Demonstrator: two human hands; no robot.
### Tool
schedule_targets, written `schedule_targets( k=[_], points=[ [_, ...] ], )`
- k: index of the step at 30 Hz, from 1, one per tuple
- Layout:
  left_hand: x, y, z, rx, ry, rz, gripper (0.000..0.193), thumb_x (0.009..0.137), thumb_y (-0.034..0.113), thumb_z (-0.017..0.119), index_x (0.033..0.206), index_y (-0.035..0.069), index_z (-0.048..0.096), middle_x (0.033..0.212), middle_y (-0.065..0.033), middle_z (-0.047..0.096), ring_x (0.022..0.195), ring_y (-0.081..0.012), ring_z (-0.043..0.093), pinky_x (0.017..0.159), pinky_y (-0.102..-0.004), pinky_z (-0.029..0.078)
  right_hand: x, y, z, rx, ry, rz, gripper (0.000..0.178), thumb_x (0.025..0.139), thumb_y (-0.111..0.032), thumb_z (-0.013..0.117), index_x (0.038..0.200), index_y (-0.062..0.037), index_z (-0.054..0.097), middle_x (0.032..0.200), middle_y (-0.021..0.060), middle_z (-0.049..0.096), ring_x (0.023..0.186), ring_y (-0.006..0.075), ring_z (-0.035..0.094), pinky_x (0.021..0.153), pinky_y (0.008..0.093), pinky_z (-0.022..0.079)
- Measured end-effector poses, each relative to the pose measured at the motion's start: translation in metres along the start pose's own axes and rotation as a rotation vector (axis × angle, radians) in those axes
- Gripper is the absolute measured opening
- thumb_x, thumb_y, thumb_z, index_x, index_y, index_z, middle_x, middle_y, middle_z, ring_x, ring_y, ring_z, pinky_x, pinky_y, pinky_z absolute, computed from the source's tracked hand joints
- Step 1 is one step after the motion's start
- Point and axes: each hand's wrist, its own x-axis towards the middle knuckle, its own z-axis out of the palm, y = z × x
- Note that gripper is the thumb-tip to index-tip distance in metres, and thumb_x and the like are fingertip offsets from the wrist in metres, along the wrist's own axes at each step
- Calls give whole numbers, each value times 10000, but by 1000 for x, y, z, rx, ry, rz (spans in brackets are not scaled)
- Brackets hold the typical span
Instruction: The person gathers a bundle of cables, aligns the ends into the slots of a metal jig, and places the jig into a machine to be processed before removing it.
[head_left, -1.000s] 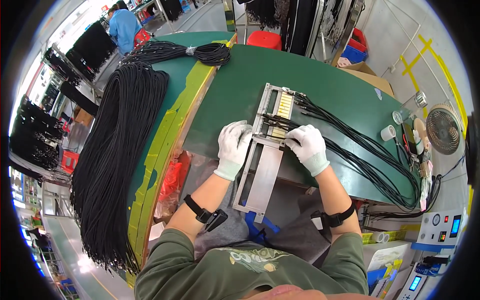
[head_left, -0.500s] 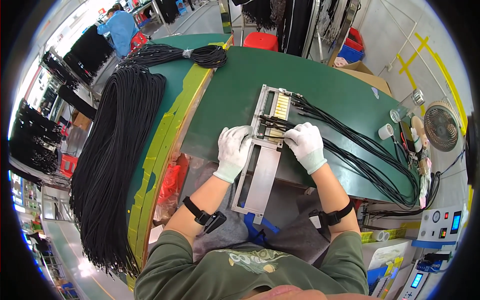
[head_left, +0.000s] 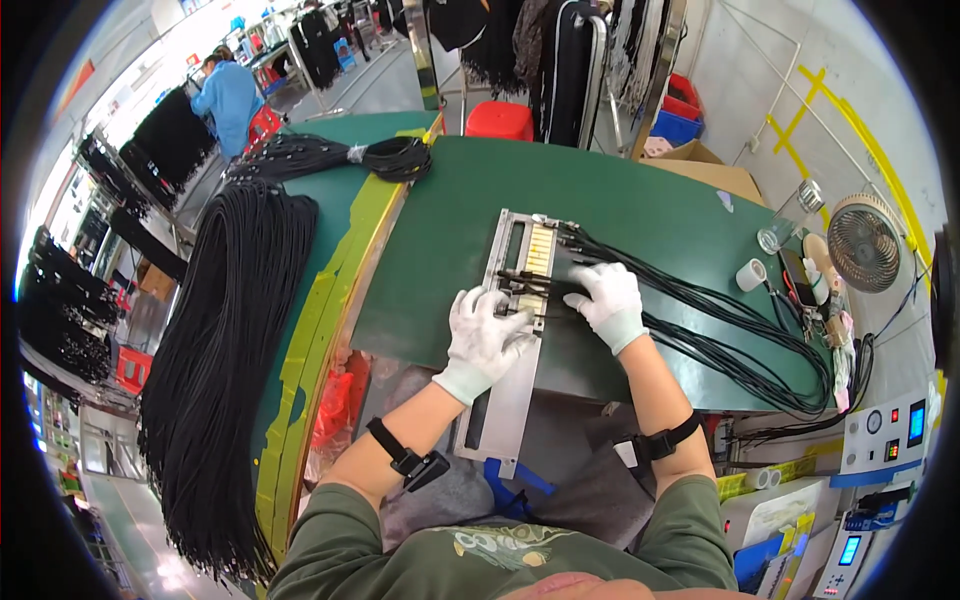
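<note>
A metal fixture (head_left: 512, 385) lies tilted across the table's near edge, with a row of pale yellow slots (head_left: 541, 250) along its upper part. Black cable ends (head_left: 525, 283) lie across its middle slots. My white-gloved left hand (head_left: 482, 338) rests over the fixture just below those ends; its fingertips are smeared, so its grip cannot be made out. To the right of the fixture is my gloved right hand (head_left: 608, 303), thumb and forefinger apart and somewhat blurred, close to the cables. Black cables (head_left: 690, 285) run from the fixture toward the right side of the table.
A thick bundle of black cables (head_left: 235, 340) hangs over the yellow-taped table edge (head_left: 320, 340) at left; a tied bundle (head_left: 395, 160) lies behind it. At right stand a fan (head_left: 865, 243), a glass jar (head_left: 790, 218) and a white roll (head_left: 750, 275). Another person (head_left: 228, 100) works far left.
My left hand has moved from the fixture's left side onto its lower slots. My right hand has drawn slightly away from the fixture, its fingers parting. The whole view has shifted.
</note>
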Motion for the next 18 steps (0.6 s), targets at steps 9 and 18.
schedule_targets(
  k=[9, 18],
  points=[
    [-3, -7, 6, -106, 35, 61, 374, 771, 326, 753, 1119, 191, 732, 1144, -70, 599, 1211, -355, 478, 1081, -522, 352, 10, 7, -15, 119, 139, 103, 202, 796, -301, 737, 919, -142, 748, 879, 70, 686, 902, 305, 621, 819, 424, 491],
    [-14, 4, -7, -113, -31, 41, 372, 783, 351, 747, 1124, 202, 736, 1160, -82, 594, 1256, -350, 462, 1122, -573, 276, 4, -4, -6, -60, -90, 90, 173, 768, -268, 761, 876, -135, 740, 849, 58, 671, 926, 286, 608, 825, 408, 478]
  ],
)
